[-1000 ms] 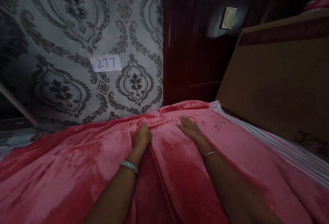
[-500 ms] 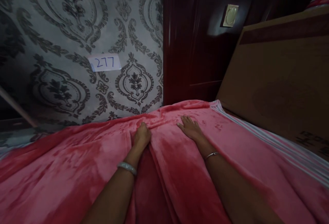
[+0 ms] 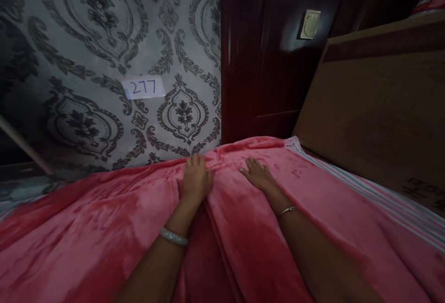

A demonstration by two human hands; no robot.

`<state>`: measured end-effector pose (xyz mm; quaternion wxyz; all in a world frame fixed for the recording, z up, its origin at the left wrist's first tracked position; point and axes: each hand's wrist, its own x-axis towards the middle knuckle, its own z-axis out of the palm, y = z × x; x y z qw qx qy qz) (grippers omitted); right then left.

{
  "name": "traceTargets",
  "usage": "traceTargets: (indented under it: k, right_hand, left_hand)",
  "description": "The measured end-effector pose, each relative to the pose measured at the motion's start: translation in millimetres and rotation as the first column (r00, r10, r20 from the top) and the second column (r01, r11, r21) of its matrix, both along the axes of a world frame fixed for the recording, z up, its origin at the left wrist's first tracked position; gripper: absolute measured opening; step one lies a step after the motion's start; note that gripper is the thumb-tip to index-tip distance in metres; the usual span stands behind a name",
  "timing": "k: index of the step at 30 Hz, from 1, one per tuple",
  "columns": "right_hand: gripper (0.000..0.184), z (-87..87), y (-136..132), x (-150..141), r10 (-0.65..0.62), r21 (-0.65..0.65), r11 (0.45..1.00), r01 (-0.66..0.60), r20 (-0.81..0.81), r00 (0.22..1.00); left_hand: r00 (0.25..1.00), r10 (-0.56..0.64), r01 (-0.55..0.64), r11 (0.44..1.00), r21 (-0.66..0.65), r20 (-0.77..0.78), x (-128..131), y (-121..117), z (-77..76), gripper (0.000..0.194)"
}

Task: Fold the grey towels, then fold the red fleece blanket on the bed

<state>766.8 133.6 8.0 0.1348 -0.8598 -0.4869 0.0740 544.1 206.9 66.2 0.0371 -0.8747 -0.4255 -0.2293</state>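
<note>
A plush pink-red blanket point(image 3: 250, 229) covers the surface in front of me, with long folds running toward me down its middle. My left hand point(image 3: 195, 177), wearing a pale bangle at the wrist, rests on the blanket near its far edge, beside the central fold. Its fingers are stretched forward and the thumb stands a little apart. To the right, my right hand point(image 3: 256, 173) lies flat on the blanket, fingers spread, with a thin silver bracelet at the wrist. Neither hand grips the cloth.
Behind the blanket rises a patterned wall point(image 3: 187, 53) bearing a paper label point(image 3: 144, 87) marked 277. A dark red wood panel point(image 3: 257, 62) carries a small plate point(image 3: 309, 24). A large cardboard box point(image 3: 378, 104) leans at the right, beside a striped cloth point(image 3: 347, 180).
My left hand has gone from a closed grip on the blanket's fold to stretched fingers, and reaches slightly farther forward. My right hand stays flat in place.
</note>
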Motion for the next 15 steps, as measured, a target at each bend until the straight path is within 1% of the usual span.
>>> traceTargets:
  k: [1,2,3,4,6,7,9,15]
  right_hand:
    - [0.074,-1.1,0,1,0.002,0.003,1.000,-0.002,0.003,1.000]
    - [0.074,-1.8,0,1,0.004,0.004,1.000,-0.004,0.006,1.000]
    - [0.073,-2.3,0,2,0.006,0.003,1.000,-0.006,0.010,1.000]
    - [0.073,-2.4,0,2,0.007,0.002,1.000,-0.007,0.013,1.000]
    - [0.072,-2.1,0,1,0.005,-0.004,1.000,-0.005,0.015,1.000]
    - [0.072,-1.8,0,1,0.006,-0.006,1.000,-0.006,0.015,1.000]
    - [0.072,-1.3,0,1,0.006,-0.009,1.000,-0.006,0.017,1.000]
    - [0.070,1.0,-2,-1,0.008,-0.003,1.000,-0.008,0.018,1.000]
  left_hand:
    - [0.995,-0.099,0.099,0.995,0.026,-0.014,3,-3,-2.5,0.056]
    - [0.982,-0.183,0.183,0.983,-0.002,-0.048,5,-5,-6.7,0.061]
    - [0.966,-0.240,0.234,0.969,-0.074,-0.093,7,-6,-12.1,0.065]
    - [0.954,-0.266,0.243,0.956,-0.166,-0.140,8,-7,-18.0,0.067]
    - [0.947,-0.239,0.164,0.935,-0.314,-0.216,10,-6,-28.6,0.071]
    - [0.948,-0.215,0.125,0.930,-0.346,-0.236,9,-5,-32.5,0.072]
    - [0.954,-0.183,0.093,0.933,-0.347,-0.237,8,-3,-36.8,0.074]
    - [0.972,-0.097,0.023,0.946,-0.323,-0.213,6,1,-40.9,0.085]
